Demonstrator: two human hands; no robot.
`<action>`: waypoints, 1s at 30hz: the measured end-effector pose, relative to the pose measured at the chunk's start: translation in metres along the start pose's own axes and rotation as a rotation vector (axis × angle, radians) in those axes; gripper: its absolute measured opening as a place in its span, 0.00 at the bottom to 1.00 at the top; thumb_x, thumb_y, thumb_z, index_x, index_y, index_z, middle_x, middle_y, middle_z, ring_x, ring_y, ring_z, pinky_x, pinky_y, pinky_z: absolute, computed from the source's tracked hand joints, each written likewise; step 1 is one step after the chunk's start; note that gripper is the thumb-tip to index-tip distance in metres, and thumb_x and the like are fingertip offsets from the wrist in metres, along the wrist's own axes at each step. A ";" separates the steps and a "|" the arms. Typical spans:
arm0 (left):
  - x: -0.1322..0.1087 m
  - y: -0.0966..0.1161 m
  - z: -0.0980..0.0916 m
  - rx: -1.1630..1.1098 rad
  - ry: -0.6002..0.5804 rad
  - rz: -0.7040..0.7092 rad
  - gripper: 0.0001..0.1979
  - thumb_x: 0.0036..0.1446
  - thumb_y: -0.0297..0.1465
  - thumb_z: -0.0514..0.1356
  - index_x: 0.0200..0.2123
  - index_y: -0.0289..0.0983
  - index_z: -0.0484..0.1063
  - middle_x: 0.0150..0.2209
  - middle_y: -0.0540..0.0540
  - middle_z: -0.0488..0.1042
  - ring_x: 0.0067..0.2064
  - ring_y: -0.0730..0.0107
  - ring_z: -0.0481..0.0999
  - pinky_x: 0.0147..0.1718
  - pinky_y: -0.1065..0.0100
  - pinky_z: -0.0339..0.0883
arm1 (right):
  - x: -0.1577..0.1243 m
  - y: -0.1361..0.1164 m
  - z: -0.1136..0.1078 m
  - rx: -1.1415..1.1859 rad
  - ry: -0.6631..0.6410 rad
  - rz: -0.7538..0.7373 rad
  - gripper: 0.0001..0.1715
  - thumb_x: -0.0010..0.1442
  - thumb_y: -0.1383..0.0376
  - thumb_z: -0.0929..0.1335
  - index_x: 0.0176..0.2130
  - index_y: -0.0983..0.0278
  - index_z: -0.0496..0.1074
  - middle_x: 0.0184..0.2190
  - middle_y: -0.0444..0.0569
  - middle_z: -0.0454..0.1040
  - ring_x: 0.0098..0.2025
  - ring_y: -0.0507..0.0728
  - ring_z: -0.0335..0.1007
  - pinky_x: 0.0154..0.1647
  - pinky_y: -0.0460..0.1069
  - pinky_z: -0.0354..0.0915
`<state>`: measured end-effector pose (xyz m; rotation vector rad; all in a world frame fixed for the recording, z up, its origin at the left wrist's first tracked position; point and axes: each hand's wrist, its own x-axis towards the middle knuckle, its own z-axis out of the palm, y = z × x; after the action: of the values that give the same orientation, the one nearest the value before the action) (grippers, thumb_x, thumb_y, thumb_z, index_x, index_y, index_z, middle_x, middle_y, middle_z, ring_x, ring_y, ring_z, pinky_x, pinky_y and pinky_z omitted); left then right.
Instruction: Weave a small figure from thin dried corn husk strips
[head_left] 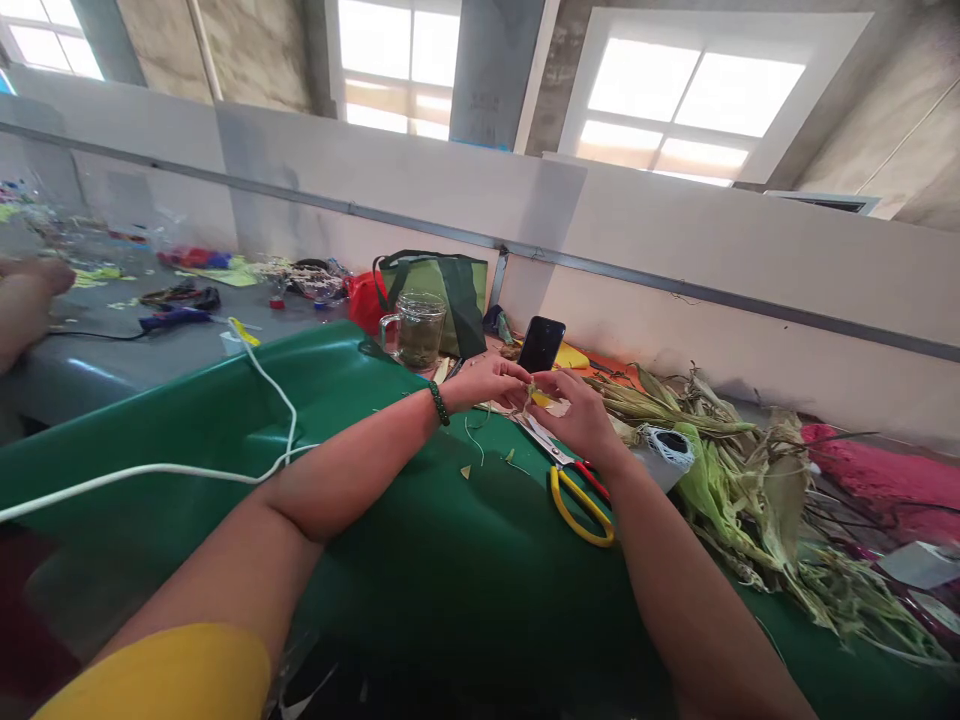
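My left hand (pixel 487 382) and my right hand (pixel 574 412) meet over the green table cover (pixel 420 560), fingers pinched together on a small piece of dried husk (pixel 534 392) held between them. A dark green bead bracelet (pixel 439 403) circles my left wrist. Yellow-handled scissors (pixel 574 490) lie flat on the cover just below my right hand. A spool of pale thread (pixel 670 448) stands to the right of my right wrist. A loose thread hangs down under my left hand.
A heap of green and dry corn husks (pixel 750 470) fills the right side. A black phone (pixel 541 343), a glass mug (pixel 414 330) and a green bag (pixel 442 290) stand behind my hands. A white cable (pixel 187 468) crosses the cover. Another person's hand (pixel 26 300) shows far left.
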<state>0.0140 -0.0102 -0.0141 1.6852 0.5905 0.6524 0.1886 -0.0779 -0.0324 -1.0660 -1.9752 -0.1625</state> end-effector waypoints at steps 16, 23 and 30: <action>-0.004 0.001 0.012 0.200 0.067 0.228 0.07 0.48 0.21 0.59 0.32 0.30 0.76 0.21 0.50 0.77 0.25 0.75 0.76 0.23 0.79 0.67 | 0.003 0.007 0.004 0.271 0.090 0.307 0.10 0.54 0.58 0.68 0.29 0.63 0.72 0.28 0.48 0.76 0.30 0.56 0.72 0.35 0.52 0.68; 0.002 -0.003 0.005 -0.102 -0.006 0.016 0.05 0.50 0.23 0.62 0.33 0.31 0.74 0.22 0.49 0.77 0.25 0.75 0.77 0.27 0.75 0.70 | 0.002 -0.001 -0.012 0.263 -0.116 0.204 0.28 0.46 0.55 0.75 0.44 0.62 0.72 0.38 0.50 0.75 0.40 0.59 0.72 0.44 0.55 0.69; 0.001 -0.003 0.001 -0.112 -0.019 0.009 0.08 0.51 0.28 0.64 0.36 0.31 0.74 0.26 0.46 0.79 0.27 0.74 0.78 0.30 0.74 0.71 | 0.001 -0.004 -0.008 -0.057 -0.063 0.058 0.27 0.45 0.54 0.76 0.42 0.62 0.71 0.36 0.51 0.74 0.39 0.60 0.71 0.41 0.55 0.67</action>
<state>0.0157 -0.0099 -0.0169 1.5885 0.5238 0.6628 0.1902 -0.0829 -0.0256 -1.1766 -2.0041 -0.1560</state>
